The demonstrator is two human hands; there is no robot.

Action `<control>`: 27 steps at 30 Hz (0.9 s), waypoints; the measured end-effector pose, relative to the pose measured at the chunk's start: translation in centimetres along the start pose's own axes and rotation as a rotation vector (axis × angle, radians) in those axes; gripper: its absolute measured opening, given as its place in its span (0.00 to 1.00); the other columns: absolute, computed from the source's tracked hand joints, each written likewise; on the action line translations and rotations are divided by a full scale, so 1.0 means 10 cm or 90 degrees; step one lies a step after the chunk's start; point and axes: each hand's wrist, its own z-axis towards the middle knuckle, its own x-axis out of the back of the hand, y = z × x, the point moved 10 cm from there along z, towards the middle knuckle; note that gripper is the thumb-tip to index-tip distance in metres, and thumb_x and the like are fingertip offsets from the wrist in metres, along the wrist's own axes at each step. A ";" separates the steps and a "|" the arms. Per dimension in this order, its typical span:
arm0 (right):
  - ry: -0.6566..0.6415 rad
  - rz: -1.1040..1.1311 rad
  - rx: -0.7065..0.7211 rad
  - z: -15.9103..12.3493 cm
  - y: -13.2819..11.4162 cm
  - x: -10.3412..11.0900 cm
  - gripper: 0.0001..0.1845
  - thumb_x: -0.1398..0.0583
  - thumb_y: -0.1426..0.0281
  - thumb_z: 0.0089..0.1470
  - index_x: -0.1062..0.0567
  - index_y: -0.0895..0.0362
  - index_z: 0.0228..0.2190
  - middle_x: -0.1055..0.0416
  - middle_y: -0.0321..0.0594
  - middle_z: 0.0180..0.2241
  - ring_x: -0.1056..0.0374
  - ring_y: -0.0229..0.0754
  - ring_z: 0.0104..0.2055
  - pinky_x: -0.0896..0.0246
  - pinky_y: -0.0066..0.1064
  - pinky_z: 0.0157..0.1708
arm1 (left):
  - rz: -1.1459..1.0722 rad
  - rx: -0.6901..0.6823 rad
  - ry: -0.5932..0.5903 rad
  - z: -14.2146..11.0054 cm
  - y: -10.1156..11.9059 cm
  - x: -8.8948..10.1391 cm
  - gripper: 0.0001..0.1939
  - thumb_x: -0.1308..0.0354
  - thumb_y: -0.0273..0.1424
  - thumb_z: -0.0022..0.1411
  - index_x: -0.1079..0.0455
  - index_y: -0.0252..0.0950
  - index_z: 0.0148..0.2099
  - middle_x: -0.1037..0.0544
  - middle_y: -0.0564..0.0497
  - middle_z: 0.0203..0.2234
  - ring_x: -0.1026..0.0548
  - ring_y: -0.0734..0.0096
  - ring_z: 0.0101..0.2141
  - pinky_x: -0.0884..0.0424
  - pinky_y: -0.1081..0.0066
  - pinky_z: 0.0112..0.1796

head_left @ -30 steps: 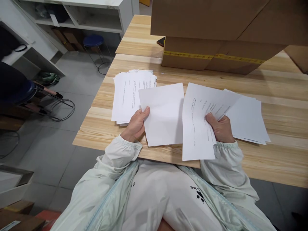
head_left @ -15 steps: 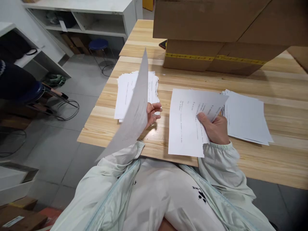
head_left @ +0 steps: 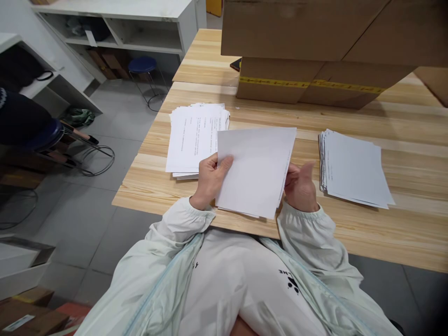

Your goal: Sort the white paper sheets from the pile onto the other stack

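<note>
In front of my body a few paper sheets (head_left: 257,172) are held tilted, the blank face of the top one towards me. My left hand (head_left: 210,179) grips their left edge, thumb on top and fingers underneath. At the right edge my right hand (head_left: 301,187) has its thumb raised off the paper, and its fingertips are partly hidden behind the sheets. A stack of printed paper (head_left: 194,140) lies left of my left hand, its right side partly covered by the held sheets. Beyond my right hand lies another paper stack (head_left: 357,168), with uneven edges.
Large cardboard boxes (head_left: 276,79) with yellow tape stand stacked at the back of the wooden table (head_left: 385,233). A dark flat object (head_left: 235,64) lies beside them. To the left are a blue stool (head_left: 143,64), white shelves (head_left: 150,39) and a seated person's leg (head_left: 82,134).
My left hand has brought its sheet rightward and down over the sheets from my right hand. The right hand's thumb has lifted off the paper. Now the left hand grips the gathered sheets.
</note>
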 end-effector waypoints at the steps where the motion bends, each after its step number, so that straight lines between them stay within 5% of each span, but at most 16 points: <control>1: -0.025 0.025 0.008 -0.01 -0.04 -0.03 0.41 0.51 0.34 0.54 0.20 0.56 0.27 0.23 0.41 0.25 0.26 0.44 0.29 0.30 0.34 0.28 | 0.035 -0.066 0.019 -0.03 0.14 0.01 0.18 0.32 0.46 0.57 0.25 0.35 0.35 0.23 0.54 0.27 0.27 0.75 0.29 0.30 0.73 0.33; 4: -0.017 0.029 0.066 -0.08 -0.23 0.02 0.20 0.31 0.50 0.46 0.18 0.53 0.32 0.19 0.38 0.32 0.24 0.45 0.35 0.27 0.37 0.35 | 0.091 -0.284 0.073 -0.22 0.57 -0.01 0.19 0.34 0.44 0.60 0.28 0.40 0.49 0.21 0.51 0.37 0.24 0.73 0.35 0.28 0.72 0.37; 7: 0.072 0.017 0.179 -0.19 -0.46 0.18 0.08 0.28 0.62 0.46 0.17 0.50 0.29 0.19 0.36 0.30 0.23 0.45 0.33 0.26 0.40 0.36 | 0.115 -0.391 0.074 -0.41 0.78 -0.08 0.34 0.35 0.47 0.61 0.42 0.48 0.65 0.23 0.47 0.47 0.23 0.70 0.37 0.27 0.69 0.38; 10: 0.067 0.015 0.226 -0.24 -0.50 0.19 0.04 0.30 0.63 0.48 0.17 0.50 0.27 0.19 0.38 0.29 0.23 0.48 0.34 0.25 0.43 0.36 | 0.131 -0.366 -0.001 -0.43 0.71 -0.17 0.29 0.38 0.45 0.63 0.38 0.47 0.62 0.22 0.49 0.40 0.24 0.70 0.34 0.27 0.68 0.38; 15: 0.148 0.000 0.138 -0.25 -0.15 0.27 0.11 0.27 0.60 0.41 0.18 0.52 0.26 0.19 0.36 0.28 0.23 0.46 0.31 0.24 0.40 0.34 | 0.155 -0.270 -0.028 -0.34 0.41 -0.16 0.14 0.39 0.43 0.64 0.28 0.38 0.42 0.24 0.52 0.30 0.27 0.72 0.32 0.30 0.71 0.36; 27: 0.147 -0.008 0.129 -0.26 -0.15 0.27 0.09 0.28 0.63 0.43 0.18 0.53 0.28 0.19 0.38 0.28 0.23 0.45 0.34 0.24 0.37 0.34 | 0.089 -0.224 -0.035 -0.36 0.35 -0.27 0.13 0.41 0.43 0.66 0.30 0.39 0.43 0.24 0.52 0.32 0.27 0.70 0.36 0.29 0.70 0.40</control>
